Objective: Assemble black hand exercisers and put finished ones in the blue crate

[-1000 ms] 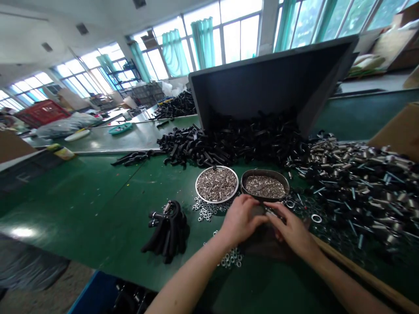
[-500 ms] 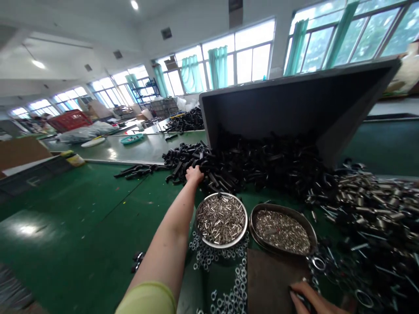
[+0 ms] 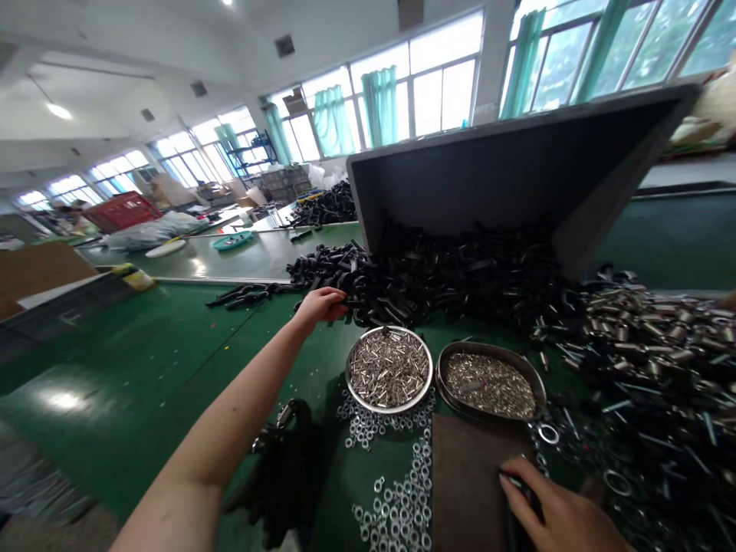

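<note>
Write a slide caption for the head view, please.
Left hand at a heap of curved black parts; right hand holding a dark piece.

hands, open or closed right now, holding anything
Left hand: fingers partly curled beside the black parts; grip cannot be told.
Right hand: closed on a dark piece over the brown board.

Table (image 3: 172,349) green, flecked pale. Toward far edge: black parts (image 3: 460,280), grey bin (image 3: 488,169) dark inside. Toward near edge: silvery nuts (image 3: 404,521), dull brown plate (image 3: 468,475).

Two hands (image 3: 325,305) — one round dish (image 3: 389,410), one filled oval dish (image 3: 532,376), one board (image 3: 467,475) — one tipped bin (image 3: 488,176).
</note>
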Demonstrator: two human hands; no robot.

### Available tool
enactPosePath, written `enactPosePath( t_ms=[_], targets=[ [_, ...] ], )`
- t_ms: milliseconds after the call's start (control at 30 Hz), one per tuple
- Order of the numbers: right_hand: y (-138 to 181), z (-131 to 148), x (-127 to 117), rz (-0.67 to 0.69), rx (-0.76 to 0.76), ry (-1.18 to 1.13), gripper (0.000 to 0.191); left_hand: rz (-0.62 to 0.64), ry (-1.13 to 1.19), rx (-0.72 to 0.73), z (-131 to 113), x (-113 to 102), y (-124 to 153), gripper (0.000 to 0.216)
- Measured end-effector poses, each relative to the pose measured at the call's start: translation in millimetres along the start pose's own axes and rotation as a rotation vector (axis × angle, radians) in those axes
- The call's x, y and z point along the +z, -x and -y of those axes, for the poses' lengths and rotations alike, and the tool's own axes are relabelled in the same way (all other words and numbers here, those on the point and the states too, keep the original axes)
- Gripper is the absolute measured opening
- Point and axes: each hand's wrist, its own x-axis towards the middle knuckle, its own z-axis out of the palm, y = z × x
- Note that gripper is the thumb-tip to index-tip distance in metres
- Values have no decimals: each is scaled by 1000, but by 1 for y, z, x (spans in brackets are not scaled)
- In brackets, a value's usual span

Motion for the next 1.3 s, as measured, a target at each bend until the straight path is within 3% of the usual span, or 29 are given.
enactPosePath(
  t_ms=[100, 200, 300, 467, 567, 700, 733, 767, 867, 933, 1100, 1200, 1300],
  targets=[
    [1, 9, -5, 61, 68, -25, 21, 162, 323, 110, -13, -6, 60, 48],
    [3, 16, -12, 131, 130, -37, 19, 356, 588, 179, -26, 5, 121, 60],
    [7, 23, -22, 167, 175, -34, 19, 497, 626, 120, -31, 32, 175, 50],
    [20, 29, -31, 128, 189, -44, 22, 759, 726, -139, -23, 101, 248, 44],
    [29, 27, -31, 87, 180, -82, 23, 862, 741, -257, -14, 142, 282, 41],
    [38, 25, -30, 61, 189, -163, 23, 570, 971, -438, -2, 180, 316, 34],
    [39, 26, -30, 64, 197, -192, 23, 546, 1067, -485, 3, 187, 324, 32],
    [40, 26, -32, 69, 208, -231, 23, 590, 1160, -533, 8, 193, 332, 33],
    [41, 29, -38, 91, 233, -411, 24, 957, 1336, -620, 23, 207, 348, 55],
    [41, 32, -43, 126, 260, -555, 26, 1058, 1340, -573, 26, 210, 348, 68],
    [42, 48, -56, 122, 331, -827, 29, 675, 1100, -195, 0, 195, 313, 70],
    [44, 62, -63, 19, 315, -867, 25, 525, 949, -99, -21, 185, 293, 68],
    [46, 74, -66, -82, 265, -797, 21, 448, 959, -69, -34, 180, 288, 72]
  ],
)
